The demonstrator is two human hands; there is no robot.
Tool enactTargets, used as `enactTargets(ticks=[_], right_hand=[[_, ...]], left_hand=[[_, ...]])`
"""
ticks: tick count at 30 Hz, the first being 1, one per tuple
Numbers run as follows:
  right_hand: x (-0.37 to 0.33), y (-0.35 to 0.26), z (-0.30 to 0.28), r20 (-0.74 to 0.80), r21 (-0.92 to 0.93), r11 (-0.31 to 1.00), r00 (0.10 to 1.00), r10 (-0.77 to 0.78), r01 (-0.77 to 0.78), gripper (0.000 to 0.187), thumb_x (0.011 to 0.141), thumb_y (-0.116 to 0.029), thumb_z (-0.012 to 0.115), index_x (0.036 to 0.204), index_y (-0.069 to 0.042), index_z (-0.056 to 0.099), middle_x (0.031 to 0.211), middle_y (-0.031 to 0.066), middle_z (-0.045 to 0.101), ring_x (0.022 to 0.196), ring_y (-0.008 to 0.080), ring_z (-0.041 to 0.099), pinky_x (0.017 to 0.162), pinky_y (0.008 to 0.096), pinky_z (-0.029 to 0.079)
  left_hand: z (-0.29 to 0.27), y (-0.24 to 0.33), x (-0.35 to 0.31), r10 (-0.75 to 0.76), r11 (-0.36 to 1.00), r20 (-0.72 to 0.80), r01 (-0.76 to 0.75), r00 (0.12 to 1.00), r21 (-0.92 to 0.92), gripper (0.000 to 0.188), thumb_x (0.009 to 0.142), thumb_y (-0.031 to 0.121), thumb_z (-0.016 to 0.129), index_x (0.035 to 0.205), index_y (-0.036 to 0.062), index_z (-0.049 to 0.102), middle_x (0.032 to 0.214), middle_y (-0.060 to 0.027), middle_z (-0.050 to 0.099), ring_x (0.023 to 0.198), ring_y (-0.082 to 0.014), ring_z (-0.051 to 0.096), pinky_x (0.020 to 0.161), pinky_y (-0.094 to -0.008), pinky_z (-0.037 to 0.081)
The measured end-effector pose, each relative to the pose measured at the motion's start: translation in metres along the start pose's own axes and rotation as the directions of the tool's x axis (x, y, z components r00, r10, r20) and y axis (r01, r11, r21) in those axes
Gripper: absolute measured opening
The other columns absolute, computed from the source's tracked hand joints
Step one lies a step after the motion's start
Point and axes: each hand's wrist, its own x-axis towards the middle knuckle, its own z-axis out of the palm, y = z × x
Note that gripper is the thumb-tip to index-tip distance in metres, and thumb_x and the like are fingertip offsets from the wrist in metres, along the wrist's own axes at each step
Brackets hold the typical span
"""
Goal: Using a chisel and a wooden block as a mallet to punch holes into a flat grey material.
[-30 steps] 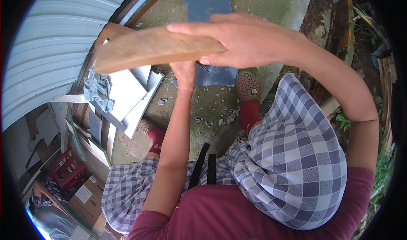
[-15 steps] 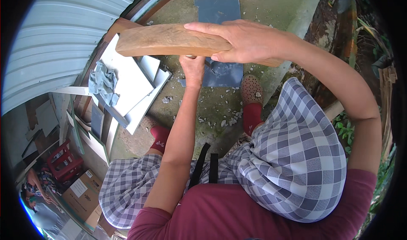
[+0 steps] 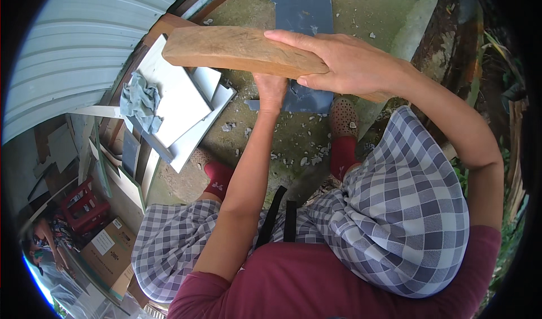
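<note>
1. At 10 o'clock there is a wall (image 3: 84,54) of pale, ribbed metal sheet; the lens makes its ribs look bent.
2. The floor (image 3: 364,14) is rough concrete, greenish brown, and it reaches from the centre to 12 and 1 o'clock.
3. Many white chips (image 3: 305,161) are scattered on it, a little below the centre, towards 5 o'clock.
4. At 2 o'clock, beyond the floor's paler edge, there is dark soil (image 3: 440,48).
5. Green leaves (image 3: 462,175) grow between 3 and 4 o'clock.
6. Near 8 o'clock, a cardboard box (image 3: 110,257) stands beside a red crate or stool (image 3: 84,209).
7. Daylight is soft, with bright glare at the 8 o'clock rim.
</note>
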Motion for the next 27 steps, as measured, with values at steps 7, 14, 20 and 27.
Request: enactTargets(ticks=[7,14,20,27], right_hand=[[-0.017,-0.043,-0.07,-0.516,0.222,0.935,0.847,-0.127,0.275,0.065,0.083,-0.038,0.061,0.135,-0.006,0.038,0.098,0.0215,0.062,0.084,0.0266,0.064,0.069,0.0349,0.051],[-0.003,-0.013,0.009,-0.198,0.111,0.994,0.98,0.02,0.002,0.069,0.085,-0.031,0.063,0.145,-0.027,0.03,0.107,0.0166,0.061,0.094,0.0308,0.06,0.081,0.0421,0.048],[-0.011,-0.001,-0.016,-0.459,0.115,0.944,0.86,-0.225,0.308,0.065,0.085,-0.031,0.064,0.142,-0.018,0.037,0.103,0.017,0.062,0.089,0.0292,0.062,0.078,0.0402,0.048],[-0.003,-0.02,-0.006,-0.625,-0.041,0.938,0.723,-0.294,0.345,0.064,0.083,-0.028,0.064,0.141,-0.029,0.039,0.086,0.023,0.062,0.076,0.0281,0.065,0.067,0.0419,0.052]], left_hand=[[-0.001,-0.008,0.0,-0.054,0.998,0.044,0.053,0.998,0.027,0.016,0.078,0.009,0.069,0.081,0.0029,0.054,0.073,-0.0014,0.059,0.067,-0.0081,0.055,0.065,-0.0251,0.047],[0.0,-0.01,-0.003,0.019,0.999,0.031,-0.018,0.999,-0.033,0.032,0.076,0.013,0.075,0.099,0.0004,0.057,0.095,-0.0078,0.065,0.086,-0.0138,0.061,0.077,-0.0283,0.049],[0.001,-0.01,-0.005,-0.039,0.999,0.02,0.039,0.999,-0.002,0.015,0.078,0.009,0.07,0.082,0.0024,0.058,0.076,-0.0023,0.061,0.069,-0.0096,0.055,0.066,-0.0265,0.047],[-0.004,-0.013,-0.009,-0.006,1.0,0.079,0.006,0.997,-0.01,0.013,0.082,0.011,0.067,0.088,0.0014,0.06,0.079,-0.0033,0.062,0.075,-0.0139,0.057,0.07,-0.0286,0.047]])
